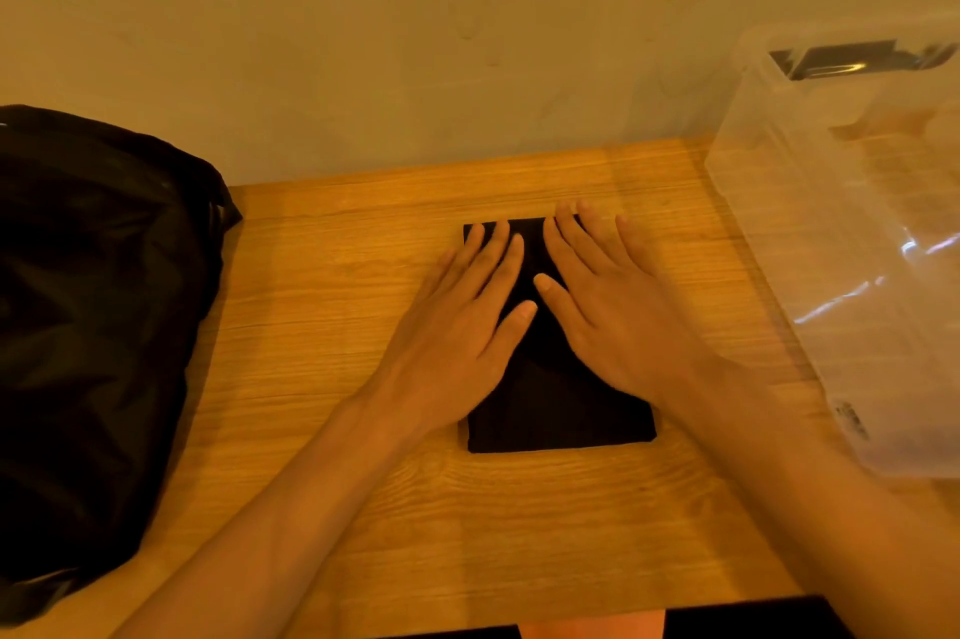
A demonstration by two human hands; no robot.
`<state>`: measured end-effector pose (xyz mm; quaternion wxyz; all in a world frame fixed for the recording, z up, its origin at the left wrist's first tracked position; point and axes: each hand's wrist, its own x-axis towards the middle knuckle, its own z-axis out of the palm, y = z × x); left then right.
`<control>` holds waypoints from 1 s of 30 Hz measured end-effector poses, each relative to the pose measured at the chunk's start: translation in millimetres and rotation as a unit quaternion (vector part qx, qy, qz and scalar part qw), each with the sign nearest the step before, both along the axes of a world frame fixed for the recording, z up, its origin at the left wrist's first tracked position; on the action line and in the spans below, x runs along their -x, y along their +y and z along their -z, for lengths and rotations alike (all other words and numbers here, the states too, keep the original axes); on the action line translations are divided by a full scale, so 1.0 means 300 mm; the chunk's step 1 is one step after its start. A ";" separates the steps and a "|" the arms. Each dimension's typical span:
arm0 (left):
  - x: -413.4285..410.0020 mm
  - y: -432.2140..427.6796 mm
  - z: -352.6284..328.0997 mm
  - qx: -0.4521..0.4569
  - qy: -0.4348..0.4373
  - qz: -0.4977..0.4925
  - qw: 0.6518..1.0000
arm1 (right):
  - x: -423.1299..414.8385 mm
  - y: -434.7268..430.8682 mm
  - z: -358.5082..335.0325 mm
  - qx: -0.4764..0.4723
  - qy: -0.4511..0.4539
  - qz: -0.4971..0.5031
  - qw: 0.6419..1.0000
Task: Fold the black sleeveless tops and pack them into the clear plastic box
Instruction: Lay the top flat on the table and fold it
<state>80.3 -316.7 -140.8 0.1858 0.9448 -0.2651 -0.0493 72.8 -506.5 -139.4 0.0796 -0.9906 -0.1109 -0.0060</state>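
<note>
A black sleeveless top (558,410), folded into a small rectangle, lies flat in the middle of the wooden table (332,285). My left hand (460,321) presses on its left half with straight, spread fingers. My right hand (618,300) lies flat on its right half the same way, fingertips reaching past the far edge. The clear plastic box (852,243) stands at the right of the table, open at the top, with something dark visible near its far rim.
A large black bag or heap of dark fabric (88,326) fills the left side of the table. A plain wall rises right behind the table. Dark cloth shows at the near table edge (753,617).
</note>
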 end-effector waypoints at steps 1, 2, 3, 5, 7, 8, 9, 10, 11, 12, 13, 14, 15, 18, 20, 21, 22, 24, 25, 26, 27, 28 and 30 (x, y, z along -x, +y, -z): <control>0.001 0.004 0.012 -0.026 0.001 0.006 1.000 | -0.003 0.000 0.009 0.012 0.014 0.002 1.000; 0.000 0.010 0.018 -0.041 0.001 0.009 0.999 | -0.005 -0.001 0.017 0.019 0.023 0.005 1.000; -0.002 0.014 0.022 -0.045 0.002 0.011 0.999 | -0.005 -0.005 0.023 0.020 0.026 0.007 0.999; -0.006 0.021 0.022 -0.032 0.011 0.013 0.999 | -0.001 -0.012 0.029 0.019 0.021 0.007 1.000; -0.007 0.029 0.016 -0.017 0.019 0.016 1.000 | 0.005 -0.020 0.026 0.017 0.029 0.005 0.999; -0.007 0.033 0.011 -0.015 0.020 0.017 1.000 | 0.007 -0.023 0.022 0.015 0.036 0.003 0.999; -0.005 0.036 0.005 -0.017 0.019 0.016 1.000 | 0.010 -0.026 0.016 0.014 0.043 0.000 0.999; 0.001 0.040 -0.003 -0.020 0.016 0.014 1.000 | 0.017 -0.031 0.008 0.011 0.046 -0.004 0.999; 0.009 0.043 -0.010 -0.017 0.012 0.011 1.000 | 0.028 -0.036 -0.002 0.001 0.045 -0.005 0.999; 0.020 0.049 -0.020 -0.005 0.007 0.003 1.000 | 0.043 -0.043 -0.012 -0.016 0.039 -0.006 0.999; 0.031 0.055 -0.028 0.014 0.003 -0.008 1.000 | 0.062 -0.051 -0.021 -0.036 0.028 -0.010 0.999; 0.045 0.063 -0.035 0.033 -0.005 -0.017 0.999 | 0.083 -0.060 -0.025 -0.054 0.017 -0.019 0.998; 0.061 0.072 -0.036 0.045 -0.021 -0.018 0.999 | 0.103 -0.070 -0.026 -0.066 0.008 -0.032 0.997; 0.113 0.098 -0.029 0.036 -0.062 0.042 0.997 | 0.142 -0.101 -0.015 -0.074 0.003 -0.077 0.994; 0.147 0.113 -0.020 -0.020 -0.071 0.128 0.989 | 0.166 -0.113 -0.015 -0.053 -0.013 -0.116 0.992; 0.162 0.122 -0.014 -0.058 -0.081 0.169 0.981 | 0.183 -0.117 -0.018 -0.038 -0.033 -0.141 0.989; 0.175 0.132 -0.008 -0.093 -0.095 0.198 0.971 | 0.201 -0.121 -0.020 -0.025 -0.055 -0.165 0.984; 0.198 0.150 -0.001 -0.128 -0.126 0.213 0.960 | 0.241 -0.130 -0.019 -0.022 -0.097 -0.199 0.975; 0.205 0.157 0.000 -0.125 -0.144 0.209 0.959 | 0.260 -0.136 -0.016 -0.030 -0.119 -0.209 0.970; 0.213 0.162 0.000 -0.111 -0.162 0.204 0.959 | 0.277 -0.142 -0.012 -0.040 -0.140 -0.214 0.966; 0.221 0.168 0.001 -0.091 -0.178 0.201 0.959 | 0.293 -0.149 -0.008 -0.049 -0.157 -0.215 0.963; 0.229 0.174 0.001 -0.070 -0.193 0.200 0.958 | 0.306 -0.155 -0.006 -0.058 -0.167 -0.212 0.961; 0.237 0.184 0.001 -0.038 -0.223 0.200 0.953 | 0.329 -0.164 -0.007 -0.072 -0.176 -0.206 0.960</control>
